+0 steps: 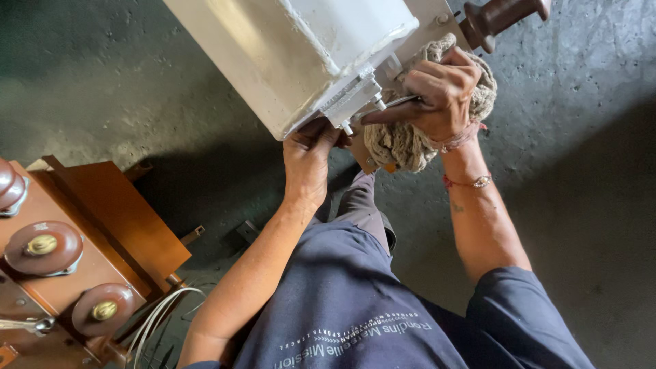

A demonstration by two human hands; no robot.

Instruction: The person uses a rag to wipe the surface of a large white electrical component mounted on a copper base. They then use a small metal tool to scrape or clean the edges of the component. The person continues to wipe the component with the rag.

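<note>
The right hand (443,92) is curled tight round a thin metal tool (393,104) and a wad of rope (410,140) — tool tip at the bolts on the white tank's (294,55) flange. The left hand (309,154) cups the tank's lower edge from beneath, fingers bent. Open concrete floor (588,171) lies to the right — a brown unit (75,246) well apart on the left.

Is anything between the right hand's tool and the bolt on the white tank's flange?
Nothing visible. The right hand holds a slim metal tool straight against the bolt on the white tank; the rope bundle sits behind, and the left hand grips underneath.
</note>
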